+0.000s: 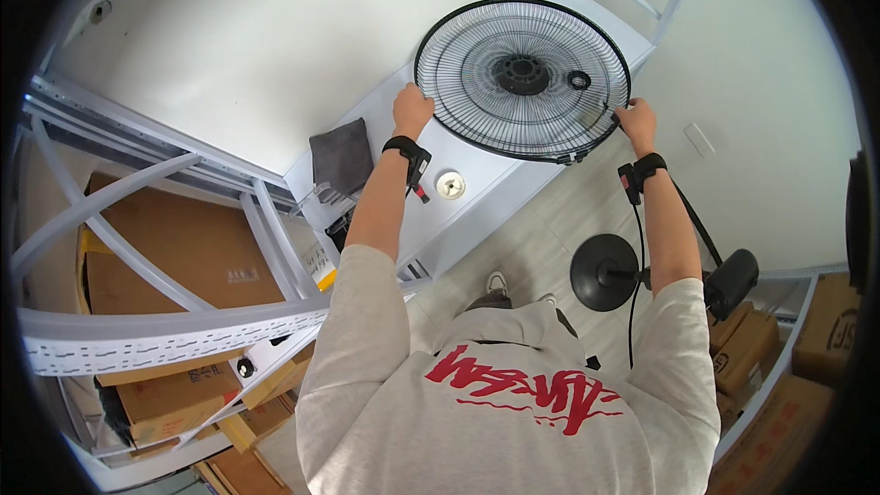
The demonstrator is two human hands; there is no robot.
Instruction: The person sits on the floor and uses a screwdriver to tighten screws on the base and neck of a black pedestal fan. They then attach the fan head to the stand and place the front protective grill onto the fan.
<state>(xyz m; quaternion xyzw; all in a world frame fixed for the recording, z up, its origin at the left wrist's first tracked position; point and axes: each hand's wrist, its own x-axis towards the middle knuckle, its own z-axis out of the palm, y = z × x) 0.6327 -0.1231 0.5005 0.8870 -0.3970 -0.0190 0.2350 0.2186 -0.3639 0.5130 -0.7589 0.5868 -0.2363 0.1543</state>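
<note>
A round black wire fan grille (500,124) lies over the white bench, tilted a little, with a dark hub at its centre. A small black ring (578,81) shows within its wires, right of the hub. My left hand (414,112) is closed on the left rim of the grille. On the right rim, the fingers of my right hand (638,125) pinch the edge. Both wrists wear black straps with small devices. A white round plastic cap (450,185) rests on the bench below the grille, right of my left forearm.
A grey folded cloth (342,156) lies on the white bench (477,211). On the floor at right stands a black fan stand base (604,271), with a black motor housing (731,284) beside my right arm. Cardboard boxes (183,247) fill the metal shelf at left; more boxes (752,348) stand lower right.
</note>
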